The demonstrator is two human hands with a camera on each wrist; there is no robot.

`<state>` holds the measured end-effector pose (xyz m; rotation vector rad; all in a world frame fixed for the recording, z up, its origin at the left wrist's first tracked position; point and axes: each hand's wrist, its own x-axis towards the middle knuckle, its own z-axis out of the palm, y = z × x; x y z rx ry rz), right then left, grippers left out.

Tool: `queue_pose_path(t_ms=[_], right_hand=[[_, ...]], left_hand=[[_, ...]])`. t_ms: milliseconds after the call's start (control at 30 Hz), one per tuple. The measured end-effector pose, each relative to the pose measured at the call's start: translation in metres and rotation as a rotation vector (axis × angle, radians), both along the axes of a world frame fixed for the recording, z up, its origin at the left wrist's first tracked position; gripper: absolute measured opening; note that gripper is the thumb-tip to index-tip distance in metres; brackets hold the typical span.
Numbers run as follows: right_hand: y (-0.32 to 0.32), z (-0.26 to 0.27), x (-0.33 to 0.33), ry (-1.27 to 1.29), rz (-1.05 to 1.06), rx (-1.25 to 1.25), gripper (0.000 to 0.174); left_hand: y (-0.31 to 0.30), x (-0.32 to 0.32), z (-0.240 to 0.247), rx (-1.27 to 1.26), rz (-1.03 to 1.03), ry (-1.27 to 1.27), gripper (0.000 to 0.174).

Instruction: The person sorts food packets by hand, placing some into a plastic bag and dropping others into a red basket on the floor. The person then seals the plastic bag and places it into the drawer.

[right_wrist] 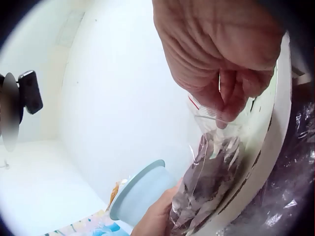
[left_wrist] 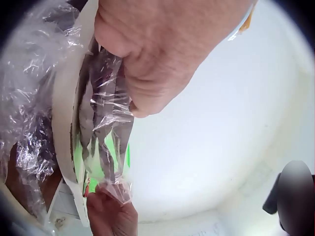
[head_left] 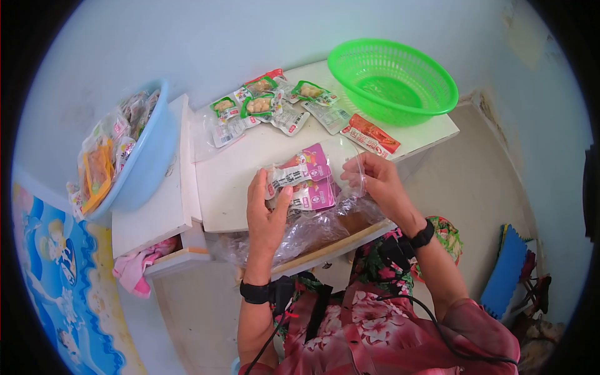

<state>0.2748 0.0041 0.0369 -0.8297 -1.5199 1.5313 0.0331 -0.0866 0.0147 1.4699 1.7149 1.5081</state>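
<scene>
Two purple-and-white snack packets (head_left: 315, 178) lie inside a clear zip bag (head_left: 345, 152) near the front edge of the white table. My left hand (head_left: 265, 215) grips the bag's left side, thumb over the packets. At the other end my right hand (head_left: 382, 187) pinches the bag's mouth between thumb and fingers. Close up in the right wrist view, a zip strip with a red line (right_wrist: 194, 102) runs by those fingertips. The left wrist view shows the clear bag (left_wrist: 110, 110) stretched between both hands, the packets' dark sides showing through.
Several green-and-white food packets (head_left: 259, 105) and a red packet (head_left: 370, 135) lie farther back on the table (head_left: 219, 187). A green basket (head_left: 394, 112) stands back right; a blue basin (head_left: 147, 175) full of packets stands left. Crumpled clear plastic (head_left: 300, 234) fills an opened drawer (head_left: 337, 250) in front.
</scene>
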Motion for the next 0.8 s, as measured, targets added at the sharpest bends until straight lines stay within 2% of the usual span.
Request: queue_pose_path(t_ms=[67,133,267,367,467,567,667,800], right_hand=[[-0.004,-0.005,0.006,0.068,0.035,0.030,0.024],[-0.014,0.012,0.004,0.033,0.115,-0.151,0.021],[-0.010,0.023,-0.009,-0.283,0.261,-0.295,0.019],[-0.007,0.005,-0.020,-0.161,0.233,-0.171,0.024],[-0.005,0.007,-0.021,-0.181,0.191,-0.211,0.023],[-0.016,0.020,-0.024,-0.094,0.123,-0.285,0.023],[-0.012,0.019,-0.019,-0.016,0.282,-0.206,0.020],[0.003,-0.002,-0.009,-0.060,0.395,-0.187,0.018]], left_hand=[[-0.001,-0.001,0.001,0.001,-0.009,-0.015,0.068],[-0.001,-0.002,0.002,0.002,-0.050,-0.042,0.065],[-0.002,-0.002,0.002,0.003,-0.016,-0.013,0.058],[-0.005,0.005,-0.002,0.016,0.024,0.039,0.055],[-0.007,0.011,-0.005,0.030,0.070,0.065,0.053],[-0.009,0.014,-0.004,0.064,0.077,0.017,0.051],[-0.006,0.021,0.003,0.116,0.104,-0.121,0.051],[-0.005,0.017,0.009,0.153,0.110,-0.277,0.051]])
